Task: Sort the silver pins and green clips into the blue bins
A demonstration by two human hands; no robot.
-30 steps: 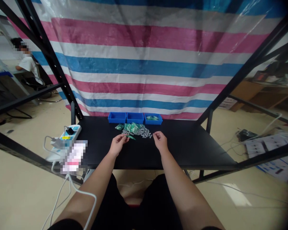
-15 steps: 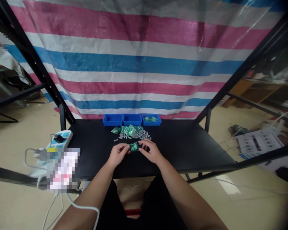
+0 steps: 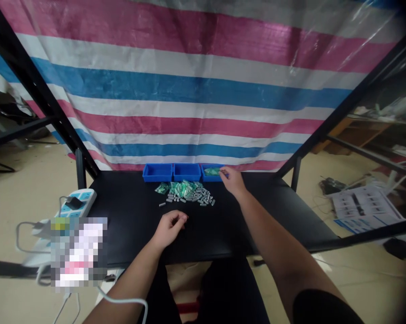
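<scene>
My left hand rests low over the front of the black table, fingers curled and thumb against them, with nothing visible in it. Over the right blue bin reaches my right hand, its fingertips pinched on a small green packet at the bin's inside; other packets there blend with it. In front of the bins lies a heap of green-and-clear packets. Loose grey metal cylinders are scattered beside and before the heap, one apart at the left.
The left blue bin and middle blue bin stand in line with the right one. A power strip with plugs and cables lies at the table's left edge, near a blurred-out patch. Black frame posts and a striped sheet bound the table.
My right hand has moved away from my left, forward and right to the right bin, carrying the green packet. My left hand has let go of it and curled its fingers.
</scene>
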